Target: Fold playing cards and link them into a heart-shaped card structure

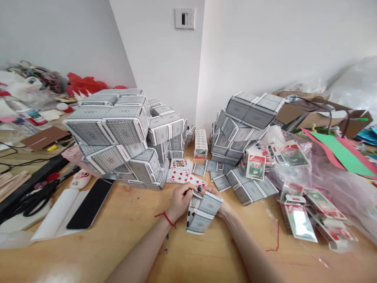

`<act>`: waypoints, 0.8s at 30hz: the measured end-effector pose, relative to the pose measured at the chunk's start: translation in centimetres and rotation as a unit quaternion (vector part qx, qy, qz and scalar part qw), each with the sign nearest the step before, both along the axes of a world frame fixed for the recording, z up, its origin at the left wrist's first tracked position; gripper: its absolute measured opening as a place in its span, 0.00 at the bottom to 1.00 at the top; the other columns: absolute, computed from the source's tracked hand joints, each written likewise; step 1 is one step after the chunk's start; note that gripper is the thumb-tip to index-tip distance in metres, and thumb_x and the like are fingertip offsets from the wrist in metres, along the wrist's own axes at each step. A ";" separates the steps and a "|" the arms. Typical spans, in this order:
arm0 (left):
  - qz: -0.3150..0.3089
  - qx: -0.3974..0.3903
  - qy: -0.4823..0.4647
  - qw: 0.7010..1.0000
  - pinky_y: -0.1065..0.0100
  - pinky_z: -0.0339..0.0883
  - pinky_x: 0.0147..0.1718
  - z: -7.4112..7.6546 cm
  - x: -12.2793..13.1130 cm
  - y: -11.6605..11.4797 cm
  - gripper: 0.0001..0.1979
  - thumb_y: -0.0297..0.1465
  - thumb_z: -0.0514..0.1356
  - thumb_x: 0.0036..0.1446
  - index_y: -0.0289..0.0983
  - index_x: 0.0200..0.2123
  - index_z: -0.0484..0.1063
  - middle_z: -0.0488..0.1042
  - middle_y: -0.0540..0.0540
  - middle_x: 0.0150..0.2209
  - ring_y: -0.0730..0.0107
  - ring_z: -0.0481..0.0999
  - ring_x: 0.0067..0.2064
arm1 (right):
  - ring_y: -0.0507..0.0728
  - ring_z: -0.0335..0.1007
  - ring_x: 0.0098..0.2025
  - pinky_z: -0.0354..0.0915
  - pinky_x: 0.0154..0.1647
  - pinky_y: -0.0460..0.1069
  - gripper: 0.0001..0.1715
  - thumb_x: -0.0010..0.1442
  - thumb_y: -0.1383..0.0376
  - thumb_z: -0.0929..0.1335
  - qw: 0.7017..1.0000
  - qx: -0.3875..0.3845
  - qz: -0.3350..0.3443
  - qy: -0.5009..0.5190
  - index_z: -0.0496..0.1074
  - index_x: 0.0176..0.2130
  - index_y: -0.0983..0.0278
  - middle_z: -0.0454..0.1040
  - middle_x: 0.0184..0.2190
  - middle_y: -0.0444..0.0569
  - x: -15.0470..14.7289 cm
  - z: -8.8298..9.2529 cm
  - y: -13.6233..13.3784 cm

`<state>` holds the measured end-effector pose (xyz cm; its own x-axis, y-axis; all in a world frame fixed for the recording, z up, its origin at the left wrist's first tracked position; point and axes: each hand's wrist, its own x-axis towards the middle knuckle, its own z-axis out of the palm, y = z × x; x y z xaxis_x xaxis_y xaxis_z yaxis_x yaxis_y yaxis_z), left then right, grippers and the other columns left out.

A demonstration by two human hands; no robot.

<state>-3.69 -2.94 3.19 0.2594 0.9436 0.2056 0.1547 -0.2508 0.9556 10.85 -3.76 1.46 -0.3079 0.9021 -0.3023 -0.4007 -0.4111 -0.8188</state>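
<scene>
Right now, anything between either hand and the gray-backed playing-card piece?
Nothing visible: the left hand and right hand are both on the gray-backed playing-card piece. The face-up playing cards lie beyond it, not in between.

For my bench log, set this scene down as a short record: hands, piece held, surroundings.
Left hand: closed on the upper edge of a folded playing-card piece
Right hand: at the same piece's far side, grip partly hidden
Piece: grey patterned backs outward, a black-suited face showing
Beyond the hands: face-up heart cards
Left side: card-built block stack, smartphone, black-handled scissors
Right side: second block stack, red-and-green card boxes
</scene>
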 end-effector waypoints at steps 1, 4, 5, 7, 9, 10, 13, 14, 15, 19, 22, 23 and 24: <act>-0.002 -0.012 -0.008 1.000 0.71 0.60 0.31 0.0 0.0 0.0 0.10 0.26 0.48 0.48 0.36 0.25 0.70 0.71 0.49 0.26 0.71 0.68 0.30 | 0.46 0.57 0.16 0.52 0.18 0.43 0.15 0.43 0.57 0.72 1.000 0.011 -0.005 0.000 0.70 0.21 0.67 0.68 0.16 0.42 0.0 0.0 0.0; 0.001 -0.047 -0.058 0.997 0.71 0.59 0.30 0.0 -0.2 0.1 0.11 0.28 0.48 0.48 0.36 0.29 0.70 0.70 0.48 0.26 0.70 0.66 0.29 | 0.47 0.57 0.17 0.53 0.18 0.43 0.15 0.43 0.57 0.71 0.999 0.043 -0.030 -0.013 0.70 0.21 0.67 0.68 0.16 0.42 -0.3 0.0 0.0; 0.006 -0.059 -0.075 0.995 0.71 0.59 0.30 0.1 -0.2 0.2 0.11 0.29 0.48 0.48 0.35 0.30 0.70 0.70 0.48 0.27 0.70 0.66 0.29 | 0.48 0.58 0.17 0.54 0.18 0.43 0.15 0.43 0.56 0.71 0.998 0.053 -0.038 -0.021 0.70 0.21 0.67 0.69 0.16 0.43 -0.3 -0.1 0.0; 0.011 -0.081 -0.089 0.993 0.72 0.58 0.29 0.2 -0.4 0.4 0.10 0.31 0.50 0.49 0.35 0.30 0.69 0.69 0.49 0.27 0.71 0.65 0.29 | 0.48 0.59 0.18 0.55 0.19 0.43 0.15 0.44 0.56 0.70 0.995 0.080 -0.049 -0.043 0.70 0.22 0.67 0.69 0.17 0.43 -0.3 -0.1 0.0; 0.005 -0.093 -0.063 0.994 0.73 0.55 0.26 0.1 -0.5 0.6 0.10 0.34 0.52 0.50 0.35 0.24 0.67 0.64 0.51 0.22 0.73 0.62 0.26 | 0.49 0.61 0.19 0.57 0.20 0.44 0.13 0.44 0.57 0.70 0.990 0.110 -0.049 -0.073 0.71 0.22 0.66 0.70 0.18 0.43 -0.2 0.1 0.0; -0.003 -0.093 -0.038 0.995 0.73 0.53 0.24 -0.1 -0.6 0.8 0.12 0.36 0.53 0.50 0.34 0.20 0.64 0.61 0.52 0.19 0.75 0.60 0.24 | 0.50 0.61 0.20 0.57 0.20 0.44 0.12 0.44 0.58 0.71 0.988 0.121 -0.043 -0.088 0.72 0.23 0.65 0.70 0.18 0.43 -0.2 0.3 -0.1; -0.021 -0.080 0.042 0.996 0.74 0.47 0.21 -0.8 -0.7 1.2 0.18 0.38 0.55 0.49 0.35 0.14 0.56 0.53 0.55 0.16 0.78 0.53 0.21 | 0.51 0.63 0.20 0.58 0.19 0.44 0.11 0.45 0.58 0.70 0.983 0.140 -0.020 -0.121 0.73 0.24 0.64 0.70 0.18 0.44 0.1 1.0 -0.2; -0.025 -0.080 0.060 0.995 0.74 0.46 0.21 -1.0 -0.7 1.3 0.19 0.38 0.54 0.49 0.35 0.13 0.55 0.52 0.55 0.16 0.78 0.53 0.21 | 0.51 0.63 0.20 0.58 0.19 0.44 0.11 0.46 0.57 0.69 0.981 0.143 -0.012 -0.127 0.73 0.25 0.64 0.70 0.18 0.44 0.2 1.2 -0.2; -0.027 -0.082 0.072 0.994 0.74 0.46 0.21 -1.2 -0.7 1.4 0.19 0.39 0.53 0.50 0.35 0.14 0.55 0.53 0.55 0.16 0.78 0.53 0.21 | 0.51 0.63 0.20 0.59 0.18 0.45 0.12 0.47 0.56 0.68 0.980 0.147 -0.005 -0.131 0.74 0.26 0.64 0.70 0.18 0.44 0.2 1.3 -0.2; -0.026 -0.084 0.078 0.993 0.74 0.48 0.21 -1.7 -0.6 1.6 0.18 0.40 0.52 0.51 0.34 0.16 0.60 0.57 0.54 0.17 0.77 0.55 0.22 | 0.51 0.63 0.19 0.59 0.18 0.45 0.14 0.49 0.56 0.67 0.979 0.157 0.017 -0.132 0.74 0.28 0.64 0.70 0.18 0.44 0.2 1.3 -0.4; -0.039 -0.086 0.066 0.993 0.74 0.50 0.22 -1.5 -0.5 1.5 0.17 0.40 0.52 0.51 0.33 0.19 0.65 0.62 0.53 0.19 0.76 0.58 0.23 | 0.50 0.62 0.17 0.59 0.16 0.44 0.11 0.50 0.59 0.67 0.979 0.152 0.029 -0.128 0.74 0.31 0.63 0.71 0.19 0.44 0.0 1.1 -0.5; -0.042 -0.089 0.059 0.993 0.74 0.51 0.22 -1.3 -0.5 1.4 0.17 0.41 0.53 0.51 0.33 0.20 0.66 0.63 0.52 0.19 0.76 0.59 0.23 | 0.50 0.61 0.16 0.58 0.15 0.44 0.10 0.50 0.60 0.67 0.979 0.152 0.032 -0.131 0.74 0.32 0.63 0.71 0.20 0.44 -0.1 1.1 -0.6; -0.044 -0.092 0.051 0.994 0.74 0.51 0.22 -1.2 -0.5 1.4 0.18 0.41 0.53 0.50 0.33 0.20 0.66 0.63 0.52 0.18 0.75 0.59 0.23 | 0.49 0.61 0.15 0.58 0.15 0.44 0.10 0.50 0.61 0.67 0.978 0.153 0.032 -0.136 0.74 0.32 0.63 0.71 0.20 0.43 -0.2 1.2 -0.6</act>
<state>-4.18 -1.58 2.03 0.3524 0.9359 0.0008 0.2384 -0.0906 0.9669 10.67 -4.39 2.64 -0.3116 0.9450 -0.0997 -0.1331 -0.1473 -0.9801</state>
